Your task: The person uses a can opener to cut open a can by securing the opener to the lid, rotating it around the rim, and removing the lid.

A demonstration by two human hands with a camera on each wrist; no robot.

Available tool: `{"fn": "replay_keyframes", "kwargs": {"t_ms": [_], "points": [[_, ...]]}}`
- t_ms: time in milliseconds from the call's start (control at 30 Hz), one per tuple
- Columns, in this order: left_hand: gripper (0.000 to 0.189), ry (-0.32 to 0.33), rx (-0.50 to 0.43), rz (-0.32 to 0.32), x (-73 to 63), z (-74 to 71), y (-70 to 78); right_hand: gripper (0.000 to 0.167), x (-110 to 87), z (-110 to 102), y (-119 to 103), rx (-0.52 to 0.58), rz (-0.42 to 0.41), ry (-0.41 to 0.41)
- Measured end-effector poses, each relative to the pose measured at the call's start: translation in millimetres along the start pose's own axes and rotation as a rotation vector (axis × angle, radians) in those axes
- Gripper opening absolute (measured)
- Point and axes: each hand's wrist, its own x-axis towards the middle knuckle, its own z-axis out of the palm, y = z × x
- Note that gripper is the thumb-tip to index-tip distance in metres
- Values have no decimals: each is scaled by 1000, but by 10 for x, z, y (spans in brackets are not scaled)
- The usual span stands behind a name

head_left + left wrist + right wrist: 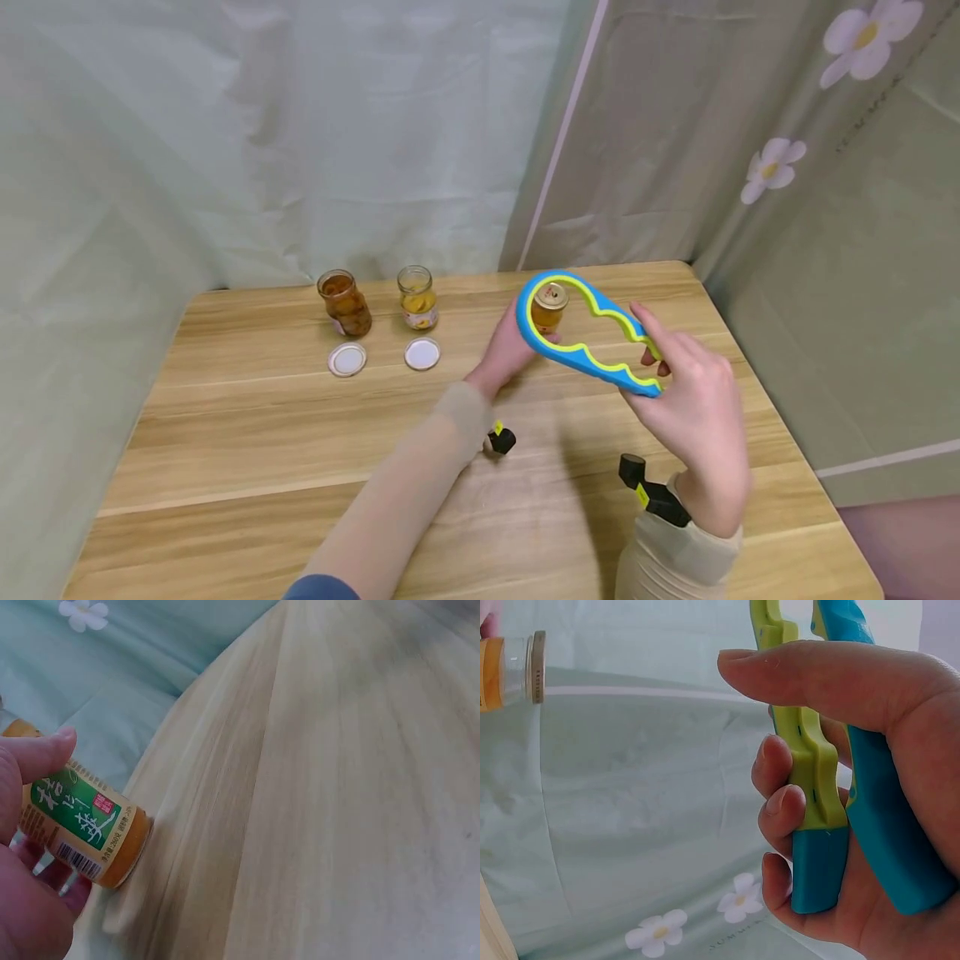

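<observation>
My left hand (512,354) grips a small glass jar (82,814) with amber contents and a green-and-tan label, fingers and thumb around its body near the table's back edge. A gold-coloured metal lid (538,667) sits on this jar. My right hand (701,400) holds a blue and lime-green jar opener (570,357) by its two scalloped handles, with fingers curled around them in the right wrist view. The opener's looped end overlaps the jar in the head view, while the right wrist view shows the jar well to the side of the handles.
A lidless jar of brown contents (345,304) and a lidless jar of yellow pieces (417,300) stand at the back left. In front of them lie two lids, the left lid (347,359) and right lid (422,353), pale sides up. Curtains (420,142) border the wooden table (262,433).
</observation>
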Motion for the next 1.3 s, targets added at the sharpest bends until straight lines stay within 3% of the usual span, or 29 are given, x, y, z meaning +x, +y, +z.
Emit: {"fn": "replay_keyframes", "kwargs": {"t_ms": [267, 600, 767, 1000, 1300], "points": [[71, -40, 3, -60, -3, 70, 2, 80, 8, 22, -37, 11, -14, -13], [58, -12, 73, -94, -15, 94, 20, 81, 14, 32, -35, 7, -17, -7], [61, -10, 18, -82, -32, 90, 1, 78, 20, 42, -36, 6, -30, 0], [75, -9, -87, 13, -34, 101, -1, 78, 12, 60, -48, 7, -56, 2], [74, -9, -98, 8, -53, 101, 30, 83, 8, 71, -55, -8, -34, -20]]}}
